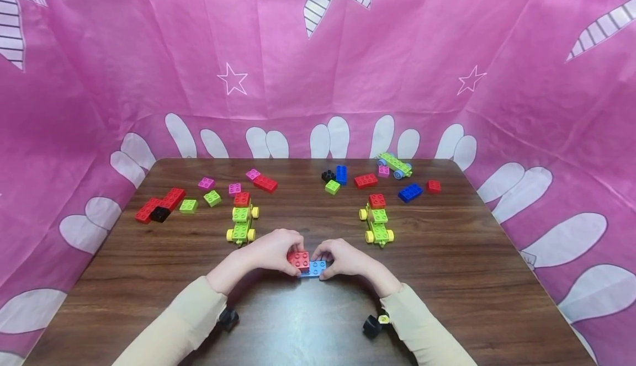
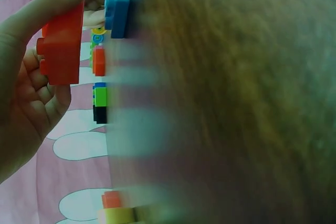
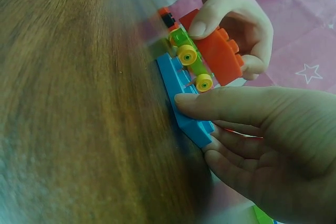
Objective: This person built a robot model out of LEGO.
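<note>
- While both hands meet at the near middle of the wooden table (image 1: pixel 447 277), we see the left hand (image 1: pixel 270 251) with thumb and fingers curled round a red brick (image 1: pixel 298 259), pinching it; left wrist view shows the thumb on its top edge and it sits clear of the table.
- Right hand (image 1: pixel 345 258) curls its fingers onto a light blue plate (image 1: pixel 316 268), thumb along one long edge, fingers on the other; plate lies flat on the table, just right of the red brick.
- Red brick sits above the left end of the blue plate; we cannot tell if they touch.
- Just beyond the left hand: a green wheeled car (image 1: pixel 242 222) with a red block on its far end.
- Right and farther: a second green car (image 1: pixel 377 221), same build.
- Far left: red long bricks (image 1: pixel 160 205), a black one beside, green and pink small bricks near.
- Far right: blue brick (image 1: pixel 409 192), small red brick (image 1: pixel 433 186), a third wheeled chassis (image 1: pixel 395 164).
- Pink cloth backdrop (image 1: pixel 318 51) surrounds the table.
</note>
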A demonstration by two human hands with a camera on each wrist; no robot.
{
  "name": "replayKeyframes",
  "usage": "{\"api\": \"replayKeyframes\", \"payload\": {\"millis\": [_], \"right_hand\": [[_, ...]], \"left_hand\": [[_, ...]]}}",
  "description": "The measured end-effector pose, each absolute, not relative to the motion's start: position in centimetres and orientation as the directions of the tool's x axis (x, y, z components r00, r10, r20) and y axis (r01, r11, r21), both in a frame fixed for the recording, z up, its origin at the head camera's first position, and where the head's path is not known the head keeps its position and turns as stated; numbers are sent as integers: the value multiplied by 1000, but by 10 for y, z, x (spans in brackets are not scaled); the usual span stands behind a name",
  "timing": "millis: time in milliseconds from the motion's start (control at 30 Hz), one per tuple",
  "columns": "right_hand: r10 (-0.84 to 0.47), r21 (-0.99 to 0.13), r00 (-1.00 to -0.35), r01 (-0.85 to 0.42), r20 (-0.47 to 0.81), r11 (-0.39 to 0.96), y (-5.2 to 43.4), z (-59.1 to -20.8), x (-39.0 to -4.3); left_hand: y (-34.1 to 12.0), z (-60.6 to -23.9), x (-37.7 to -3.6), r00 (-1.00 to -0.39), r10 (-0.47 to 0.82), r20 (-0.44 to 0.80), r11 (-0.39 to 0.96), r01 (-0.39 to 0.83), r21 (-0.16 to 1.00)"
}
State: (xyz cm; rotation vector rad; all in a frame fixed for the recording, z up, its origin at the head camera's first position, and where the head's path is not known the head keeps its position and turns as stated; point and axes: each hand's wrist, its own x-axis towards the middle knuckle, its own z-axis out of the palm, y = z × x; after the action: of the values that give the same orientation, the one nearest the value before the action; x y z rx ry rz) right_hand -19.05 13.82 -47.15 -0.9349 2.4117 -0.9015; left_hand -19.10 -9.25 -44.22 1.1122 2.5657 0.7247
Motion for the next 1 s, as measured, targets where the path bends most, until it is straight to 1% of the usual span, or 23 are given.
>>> {"api": "replayKeyframes", "payload": {"millis": [267, 467, 700, 1000], "right_hand": [[-707, -699, -695, -443, -127, 561, 138, -472, -191], [-702, -698, -698, -433, -140, 570, 138, -472, -191], [-720, -692, -687, -472, -99, 546, 138, -471, -190], [-718, -689, -689, -474, -97, 549, 139, -472, -190]], "left_hand": [[-88, -449, -190, -670, 739, -69, 584, 585, 563], [-87, -451, -190, -676, 734, -69, 589, 582, 560], [-85, -453, -191, -673, 737, -62, 598, 607, 523], [-84, -453, -190, -672, 735, -87, 599, 584, 548]]}}
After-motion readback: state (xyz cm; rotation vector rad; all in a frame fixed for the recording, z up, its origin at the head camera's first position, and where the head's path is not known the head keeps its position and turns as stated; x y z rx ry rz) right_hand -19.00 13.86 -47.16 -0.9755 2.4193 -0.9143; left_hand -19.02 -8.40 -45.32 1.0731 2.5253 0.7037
